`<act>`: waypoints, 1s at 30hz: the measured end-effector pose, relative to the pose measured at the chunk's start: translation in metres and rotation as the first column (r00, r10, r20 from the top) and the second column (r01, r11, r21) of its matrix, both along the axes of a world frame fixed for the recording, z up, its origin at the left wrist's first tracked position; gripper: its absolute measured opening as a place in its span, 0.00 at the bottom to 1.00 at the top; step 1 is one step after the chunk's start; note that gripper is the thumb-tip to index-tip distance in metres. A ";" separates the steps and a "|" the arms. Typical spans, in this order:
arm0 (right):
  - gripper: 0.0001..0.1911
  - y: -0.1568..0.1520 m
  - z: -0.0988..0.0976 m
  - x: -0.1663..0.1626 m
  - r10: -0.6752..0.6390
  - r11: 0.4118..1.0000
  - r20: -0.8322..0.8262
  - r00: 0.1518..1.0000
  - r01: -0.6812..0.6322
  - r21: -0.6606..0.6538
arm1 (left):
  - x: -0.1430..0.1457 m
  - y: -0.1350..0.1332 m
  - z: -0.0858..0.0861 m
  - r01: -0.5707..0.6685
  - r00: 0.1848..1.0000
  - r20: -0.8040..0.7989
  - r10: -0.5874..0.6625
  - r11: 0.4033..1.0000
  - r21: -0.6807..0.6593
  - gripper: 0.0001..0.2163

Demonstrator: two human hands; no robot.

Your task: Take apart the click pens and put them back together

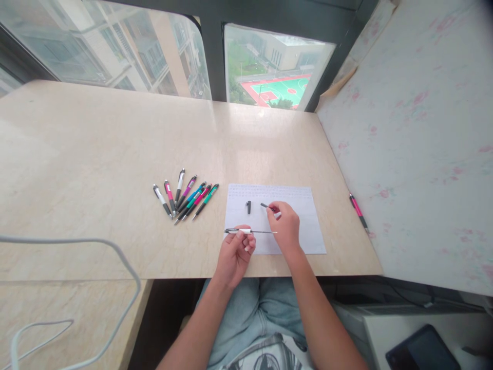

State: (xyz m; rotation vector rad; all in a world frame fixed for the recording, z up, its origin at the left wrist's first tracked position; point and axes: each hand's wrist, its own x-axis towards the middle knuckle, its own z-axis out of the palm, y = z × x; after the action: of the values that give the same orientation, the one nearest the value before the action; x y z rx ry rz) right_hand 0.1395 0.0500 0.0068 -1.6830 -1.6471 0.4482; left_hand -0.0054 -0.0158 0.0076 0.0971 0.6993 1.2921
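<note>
My left hand (235, 253) is closed around the white barrel of a ballpoint pen (243, 231), its bare refill (264, 232) sticking out to the right. Just above and to the right, the fingers of my right hand (284, 221) pinch a small dark pen part (265, 205), partly hidden by the fingertips. Between and beyond the hands, a short black pen piece (248, 207) lies on a sheet of paper (311, 226). Rows of writing run along the top of that sheet.
Several click pens (191, 200) in white, pink, purple, blue and green lie in a loose group left of the paper. A pink pen (358, 211) rests by the right wall. A pale cable (115, 246) loops over the left side of the desk (96, 154).
</note>
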 end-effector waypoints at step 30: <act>0.20 -0.054 0.026 0.040 0.150 0.925 -0.491 0.858 -0.297 -0.236 | 0.008 -0.001 -0.002 0.069 0.981 -0.187 -0.053 0.995 0.079 0.09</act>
State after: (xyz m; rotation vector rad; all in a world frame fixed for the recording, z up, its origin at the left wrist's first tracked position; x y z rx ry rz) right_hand 0.1799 -0.0038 0.0330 -1.4340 -1.4621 1.1836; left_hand 0.0028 -0.0170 0.0053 0.3088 0.7939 1.2643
